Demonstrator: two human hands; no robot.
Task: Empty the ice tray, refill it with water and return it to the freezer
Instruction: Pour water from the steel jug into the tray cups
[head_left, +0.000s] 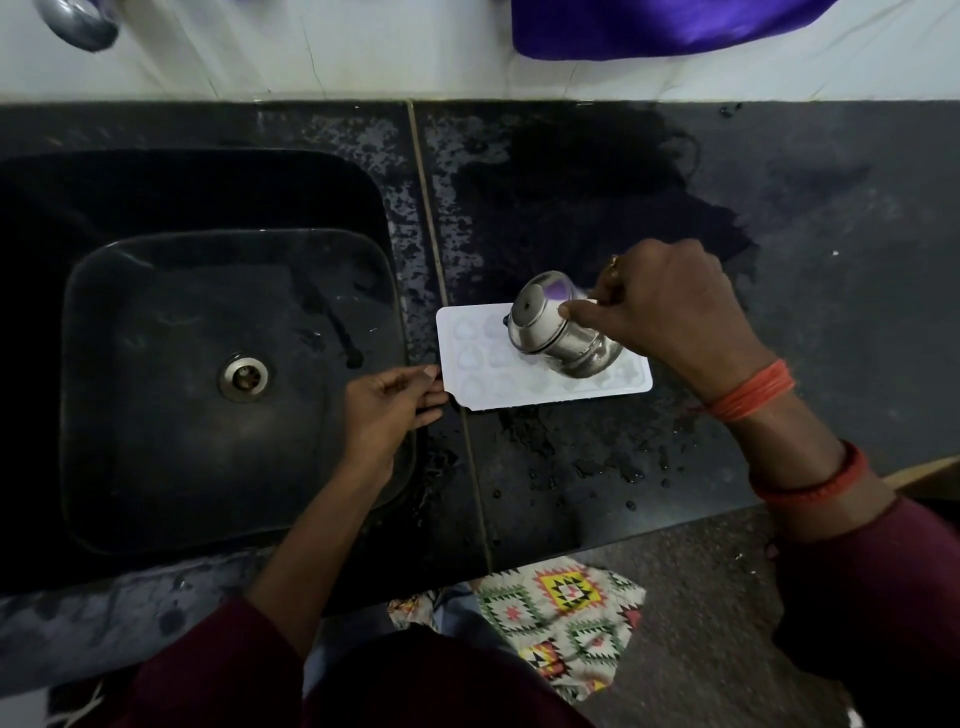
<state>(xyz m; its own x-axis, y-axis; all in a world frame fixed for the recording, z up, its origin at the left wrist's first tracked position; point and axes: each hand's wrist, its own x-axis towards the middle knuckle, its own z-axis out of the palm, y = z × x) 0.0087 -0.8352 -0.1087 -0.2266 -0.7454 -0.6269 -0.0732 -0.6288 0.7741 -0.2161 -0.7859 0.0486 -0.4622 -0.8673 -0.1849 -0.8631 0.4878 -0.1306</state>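
Observation:
A white ice tray (470, 366) lies flat on the dark wet countertop (779, 218), just right of the sink. My left hand (387, 402) pinches the tray's left edge between thumb and fingers. My right hand (670, 306) grips a small steel pot (545, 327), tipped over the tray's middle with its base facing the camera and its mouth down toward the cells. The pot hides part of the tray's right half.
A black square sink (156, 322) with a metal drain (243, 376) fills the left. A tap (78, 23) shows at the top left and purple cloth (665, 26) at the top. Water drops spot the counter's front edge; patterned fabric (566, 618) lies below.

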